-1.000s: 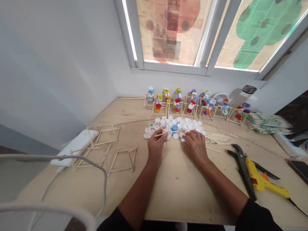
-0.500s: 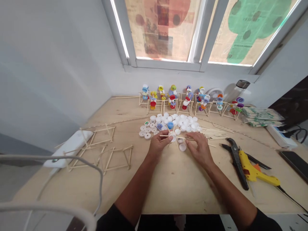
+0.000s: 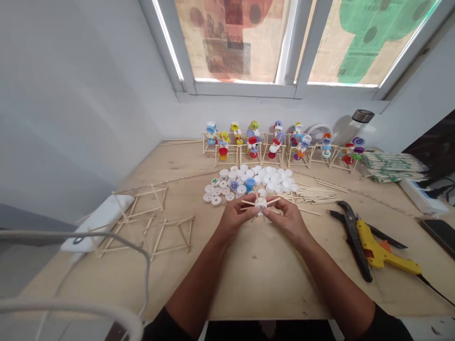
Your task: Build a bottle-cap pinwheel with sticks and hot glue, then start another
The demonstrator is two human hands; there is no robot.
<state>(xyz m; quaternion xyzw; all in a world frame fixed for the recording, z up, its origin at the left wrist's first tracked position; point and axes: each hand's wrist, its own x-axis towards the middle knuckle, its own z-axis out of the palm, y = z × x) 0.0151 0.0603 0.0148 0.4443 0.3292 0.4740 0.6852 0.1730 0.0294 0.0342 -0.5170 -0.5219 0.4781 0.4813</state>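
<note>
Pale wooden table point(image 3: 256, 284) under papered window point(image 3: 231, 52); white wall point(image 3: 81, 71) at left. Left hand point(image 3: 232, 219), right hand point(image 3: 288, 221) together, both pinching white cap point(image 3: 261, 202) with radiating sticks point(image 3: 248, 202), just before loose caps point(image 3: 272, 179).

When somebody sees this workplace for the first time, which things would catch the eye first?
Probably the row of colourful cap wheels, along the back of the table, below the window. Near the centre, the left hand and right hand hold a white piece with sticks radiating outwards. The yellow glue gun also stands out, on the right side.
</note>
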